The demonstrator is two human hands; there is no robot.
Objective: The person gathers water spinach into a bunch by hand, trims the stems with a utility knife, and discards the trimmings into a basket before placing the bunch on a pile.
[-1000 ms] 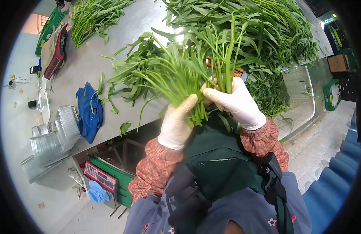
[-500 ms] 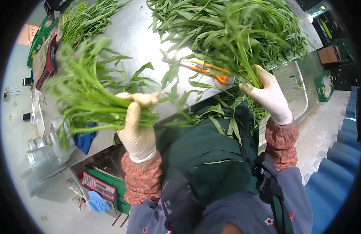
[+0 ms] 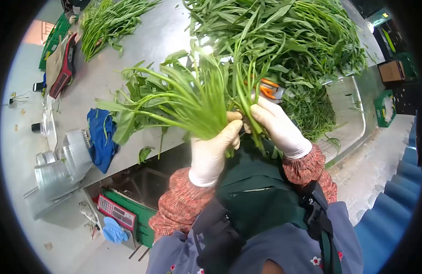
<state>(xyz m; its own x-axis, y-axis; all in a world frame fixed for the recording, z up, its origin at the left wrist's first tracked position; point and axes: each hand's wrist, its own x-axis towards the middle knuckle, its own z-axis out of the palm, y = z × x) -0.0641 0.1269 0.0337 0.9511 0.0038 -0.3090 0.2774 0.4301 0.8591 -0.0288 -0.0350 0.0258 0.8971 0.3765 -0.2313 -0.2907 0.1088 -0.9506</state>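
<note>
My left hand, in a white glove, is closed round a thick bunch of leafy green stems that looks like water spinach. Close beside it, my gloved right hand grips a thinner bunch of the same greens. Both bunches point up and away from me, their cut ends toward my apron, and the hands nearly touch. Behind my right hand lies an orange-handled cutting tool, partly hidden by the stems.
A big heap of greens covers the far right of the metal table; a smaller pile lies far left. A white basket with leaves stands at right. On the left are a red scale, a blue cloth and plastic containers.
My left hand has carried its bunch to the right, toward the middle. My right hand has moved left and down with its bunch, so the two bunches now meet.
</note>
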